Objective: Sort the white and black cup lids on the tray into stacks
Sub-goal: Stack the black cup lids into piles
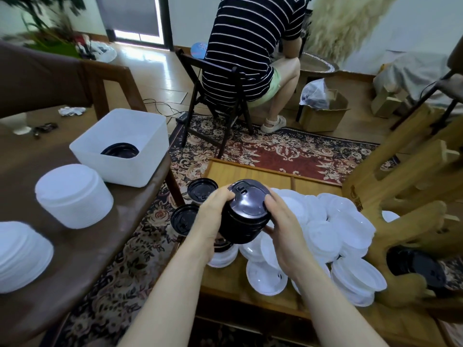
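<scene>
Held aloft over the wooden tray [250, 171]: a tilted stack of glossy black plastic cup lids [244, 214], left hand [213, 216] and right hand [285, 226] curled round opposite sides. Stack axis leaning up and away (top face toward camera). Left of both hands, nearer the left one: a white plastic tub [120, 144] with black lids inside.
</scene>
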`<state>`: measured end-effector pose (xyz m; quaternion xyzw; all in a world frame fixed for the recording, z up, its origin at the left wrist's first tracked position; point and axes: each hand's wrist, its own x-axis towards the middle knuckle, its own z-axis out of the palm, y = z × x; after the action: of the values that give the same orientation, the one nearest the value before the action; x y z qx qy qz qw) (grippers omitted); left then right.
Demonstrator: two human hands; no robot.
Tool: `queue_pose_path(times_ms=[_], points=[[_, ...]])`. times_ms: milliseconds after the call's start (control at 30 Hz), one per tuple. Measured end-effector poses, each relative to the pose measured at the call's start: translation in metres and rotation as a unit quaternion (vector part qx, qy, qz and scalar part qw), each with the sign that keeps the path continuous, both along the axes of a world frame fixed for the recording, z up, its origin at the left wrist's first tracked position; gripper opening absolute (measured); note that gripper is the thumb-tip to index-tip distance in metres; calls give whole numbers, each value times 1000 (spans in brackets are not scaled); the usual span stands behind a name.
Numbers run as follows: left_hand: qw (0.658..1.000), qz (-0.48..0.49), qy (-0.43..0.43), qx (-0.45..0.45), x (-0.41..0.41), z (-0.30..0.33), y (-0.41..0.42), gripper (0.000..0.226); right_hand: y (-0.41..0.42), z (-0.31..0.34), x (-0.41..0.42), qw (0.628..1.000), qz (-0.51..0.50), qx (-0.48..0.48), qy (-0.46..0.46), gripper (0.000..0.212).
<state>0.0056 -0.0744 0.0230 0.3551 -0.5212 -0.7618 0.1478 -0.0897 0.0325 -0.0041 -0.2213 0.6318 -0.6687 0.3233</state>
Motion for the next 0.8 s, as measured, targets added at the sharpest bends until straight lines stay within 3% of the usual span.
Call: queue_pose_path(times_ms=[100,233,333,433,533,633,800], points=[[1000,3,3,-7,25,-5,-12,16,-9,0,17,999,42,-10,-19,33],[999,6,1,51,73,-36,-12,52,-15,-10,44,991,136,9,-17,41],[987,78,25,135,103,-64,0,61,-15,-20,56,975,211,67,-3,53],[971,142,53,186,119,-86,9,69,-12,-28,61,959,253,107,70,51],[966,205,32,155,128,-92,14,58,-12,-35,52,951,176,125,219,43],[959,244,5,142,133,-103,12,45,-15,-41,35,882,120,164,426,56],[950,272,-21,153,131,-120,11,51,-25,-57,26,767,162,305,541,53]])
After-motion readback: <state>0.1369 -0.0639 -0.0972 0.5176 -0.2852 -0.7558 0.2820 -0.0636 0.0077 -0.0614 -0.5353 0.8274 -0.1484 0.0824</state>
